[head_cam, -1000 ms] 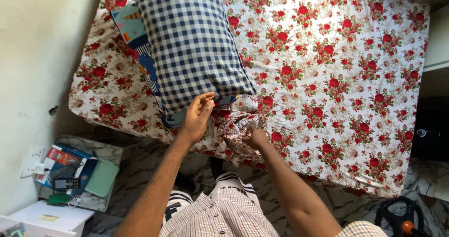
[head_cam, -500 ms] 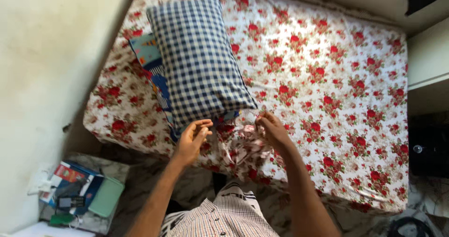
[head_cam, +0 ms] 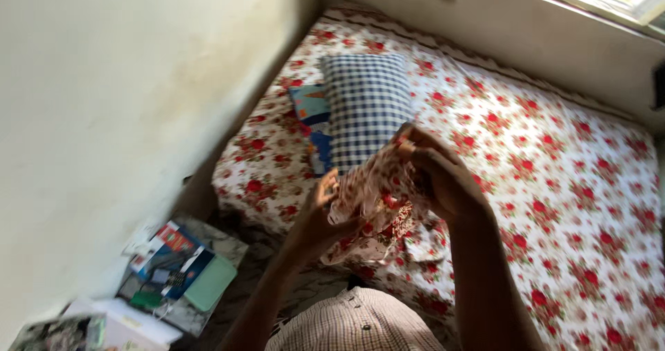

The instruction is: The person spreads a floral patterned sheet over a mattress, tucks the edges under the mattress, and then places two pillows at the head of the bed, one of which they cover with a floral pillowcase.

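We have a bunched piece of floral cloth (head_cam: 374,198), white with red roses, lifted off the bed (head_cam: 554,205) and held up in front of us between both hands. Our right hand (head_cam: 443,178) is closed over the upper edge of the cloth, fingers curled around the fabric near its top. Our left hand (head_cam: 320,216) grips the cloth lower down on its left side, thumb and fingers pinched onto a fold. The cloth hangs crumpled between the two hands, its lower part trailing down toward the near edge of the bed. Behind it, on the bed's matching rose-patterned sheet, lies a blue-and-white checked pillow (head_cam: 364,105), resting partly on a second pillow (head_cam: 312,115) with a colourful blue print. The bed stands against a pale wall (head_cam: 125,94). Down at the left, on the floor by the wall, sit a box (head_cam: 166,250) and a mint-green case (head_cam: 210,283).
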